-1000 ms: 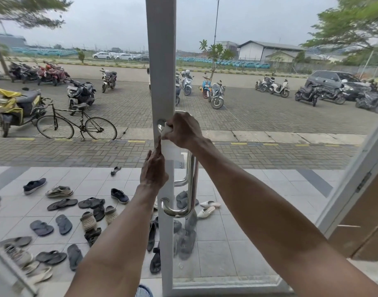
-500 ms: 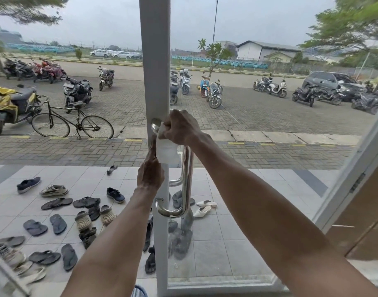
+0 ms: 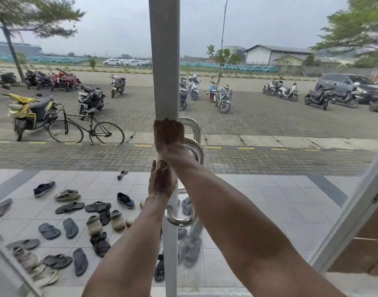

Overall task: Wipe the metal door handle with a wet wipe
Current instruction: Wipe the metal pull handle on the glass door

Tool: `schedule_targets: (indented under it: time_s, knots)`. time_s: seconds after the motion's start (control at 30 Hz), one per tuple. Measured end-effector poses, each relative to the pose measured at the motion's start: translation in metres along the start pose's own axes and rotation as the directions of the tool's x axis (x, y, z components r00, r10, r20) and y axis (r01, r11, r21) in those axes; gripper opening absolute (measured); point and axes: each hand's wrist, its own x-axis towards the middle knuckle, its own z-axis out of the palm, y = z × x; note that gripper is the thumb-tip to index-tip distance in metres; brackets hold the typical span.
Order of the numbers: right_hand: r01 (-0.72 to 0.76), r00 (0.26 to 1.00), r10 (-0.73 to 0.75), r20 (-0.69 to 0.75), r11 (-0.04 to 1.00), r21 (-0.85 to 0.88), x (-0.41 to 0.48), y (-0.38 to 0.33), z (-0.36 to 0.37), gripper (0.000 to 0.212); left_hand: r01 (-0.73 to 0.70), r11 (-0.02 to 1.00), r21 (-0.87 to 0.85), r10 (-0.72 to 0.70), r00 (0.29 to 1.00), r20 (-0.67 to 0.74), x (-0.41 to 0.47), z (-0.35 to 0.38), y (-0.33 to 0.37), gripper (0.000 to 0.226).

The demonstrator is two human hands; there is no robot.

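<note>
The metal door handle [image 3: 192,144] is a polished steel pull bar bolted to the white door frame [image 3: 164,61], w/ its top bend up near mid-frame and the bottom bend [image 3: 179,219] curling back into the frame lower down. There's a twin handle on the outside of the glass, so it reads a bit double. The right hand [image 3: 168,136] is closed over the frame right at the top mount, knuckles toward the camera, so the fingers wrap out of sight. Prob the wet wipe is bunched under that grip, but tbh no wipe can actually be seen, the hand covers it completely, so can't tell what it's pinching. The left hand [image 3: 161,183] sits just below, fingers together and flat against the frame edge, looks like it's just bracing the door, not holding anything. Progress-wise: looks like the person is working the very top end of the handle, and the long straight run plus the bottom bend are left. Can't tell from the shine if any part is done already. Beyond the glass there's a tiled porch w/ a scatter of sandals [image 3: 70,228] and shoes, a bicycle [image 3: 87,129], and parked scooters [image 3: 27,112] on the paving.
</note>
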Motion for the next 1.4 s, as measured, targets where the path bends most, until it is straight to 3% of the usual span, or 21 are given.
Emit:
schedule_targets:
  time_s: [0.17, 0.57, 0.87, 1.03, 1.13, 1.4]
  knots:
    - [-0.01, 0.999, 0.008, -0.044, 0.999, -0.036, -0.008, 0.008, -0.004, 0.019, -0.044, 0.986, 0.159, 0.041, 0.999, 0.022, 0.003, 0.01, -0.007, 0.064]
    - [0.042, 0.999, -0.043, -0.008, 0.997, -0.068, 0.006, -0.003, 0.006, 0.021, -0.014, 0.994, 0.105, 0.013, 1.0, 0.009, 0.002, 0.004, 0.0, 0.064]
    - [0.131, 0.991, -0.132, -0.009, 0.987, -0.09, -0.029, 0.031, 0.001, 0.012, 0.01, 0.991, 0.132, -0.017, 0.999, 0.049, -0.004, -0.005, 0.005, 0.088]
    - [0.175, 0.98, -0.181, -0.088, 0.982, -0.071, -0.04, 0.053, 0.001, 0.013, 0.026, 0.995, 0.093, -0.032, 0.998, 0.062, -0.005, -0.008, 0.009, 0.074]
    - [0.171, 0.976, -0.171, -0.133, 0.985, -0.012, -0.046, 0.062, -0.005, 0.023, 0.024, 0.999, 0.047, -0.027, 0.997, 0.07, -0.007, -0.011, 0.01, 0.095]
    - [0.072, 0.995, -0.065, -0.07, 0.991, 0.113, -0.056, 0.071, -0.01, 0.005, -0.007, 0.999, 0.05, 0.002, 0.995, 0.098, -0.008, -0.012, 0.004, 0.114]
